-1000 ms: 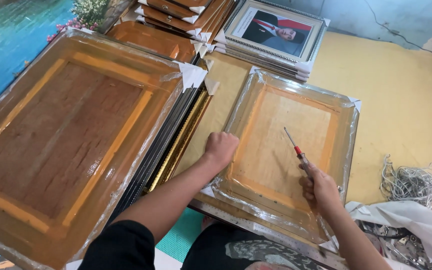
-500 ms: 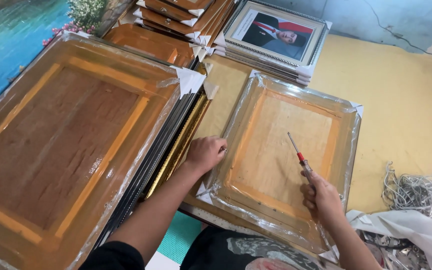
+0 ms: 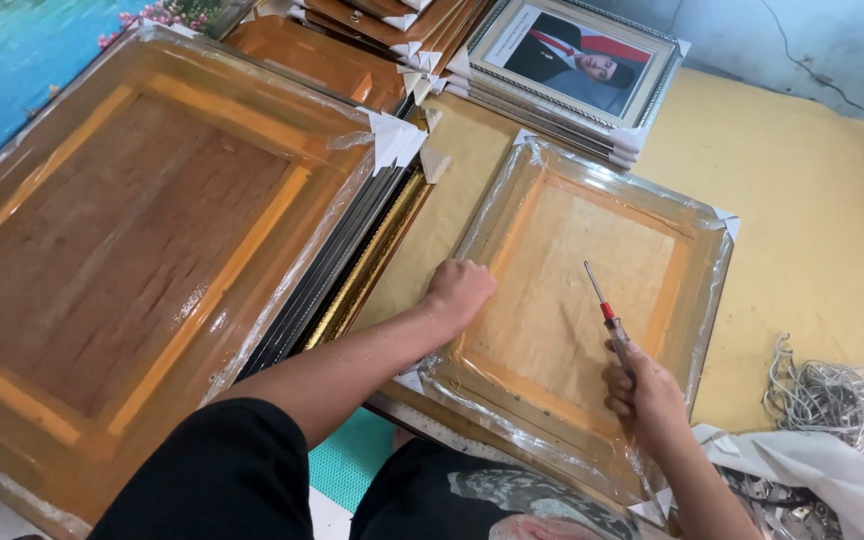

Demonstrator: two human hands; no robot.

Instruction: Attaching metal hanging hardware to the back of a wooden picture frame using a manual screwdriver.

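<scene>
Left hand (image 3: 459, 290) curled into a loose fist, knuckles pressed on the left edge of a plastic-wrapped picture frame (image 3: 572, 300) lying face-down, backing board up, just right of centre. Right hand (image 3: 642, 392) at about 4 o'clock from the frame's middle, fingers wrapped tight around a screwdriver (image 3: 604, 312) with a red collar, metal shaft angled up toward 11 o'clock, tip over the backing board; whether touching it, cannot tell. Paper corner guards on the wrapped frame's corners, plastic wrinkled and shiny along its rim. At 9 o'clock, filling the left side, a much larger wrapped frame (image 3: 132, 260), also back-side up, tilted on a stack of black and gold frames (image 3: 352, 270) whose edges show between the two wrapped ones. At 12 o'clock, a pile of silver frames, the top one a framed portrait (image 3: 577, 62) face-up. More brown frame backs (image 3: 392, 20) stacked at 11 o'clock. At 3 to 4 o'clock, well apart from the wrapped frame, a loose tangle of grey wire (image 3: 824, 392) on the yellow floor covering (image 3: 802, 200), with a crumpled white plastic bag (image 3: 812, 480) just below it, beside the right forearm.
</scene>
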